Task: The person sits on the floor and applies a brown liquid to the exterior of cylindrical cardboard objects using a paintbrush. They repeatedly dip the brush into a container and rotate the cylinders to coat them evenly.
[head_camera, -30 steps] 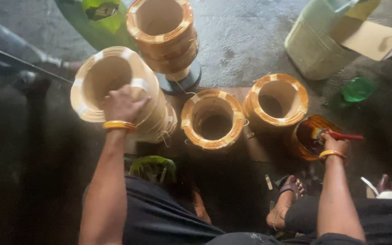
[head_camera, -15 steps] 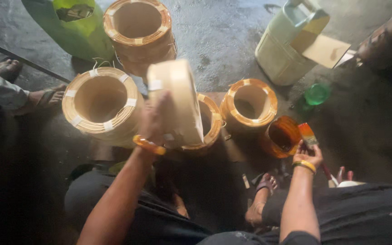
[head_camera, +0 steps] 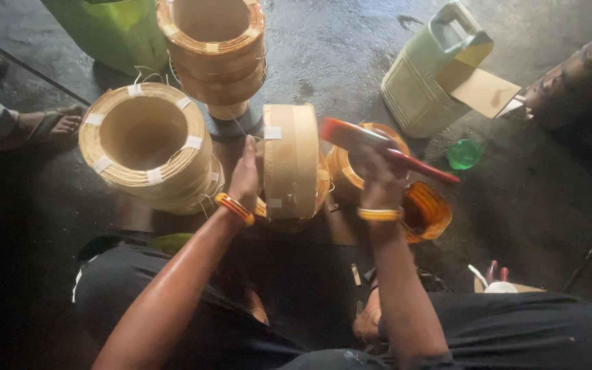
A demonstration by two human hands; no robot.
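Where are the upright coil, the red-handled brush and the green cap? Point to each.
upright coil [head_camera: 290, 161]: head view, on its papered outer face.
red-handled brush [head_camera: 416, 163]: head view, on the red handle.
green cap [head_camera: 464, 153]: head view, on its top.

The brush [head_camera: 385, 147] is smeared by motion, so its bristle end is only a red-orange blur. The right hand [head_camera: 378, 179] covers most of the coil [head_camera: 347, 168] behind it, and the upright coil [head_camera: 291, 161] hides the left hand's [head_camera: 244, 178] fingers. The green bag [head_camera: 114, 31] and the stacked coils [head_camera: 214, 48] run off the top edge. A sandalled foot [head_camera: 49, 125] at the left belongs to someone otherwise out of sight.
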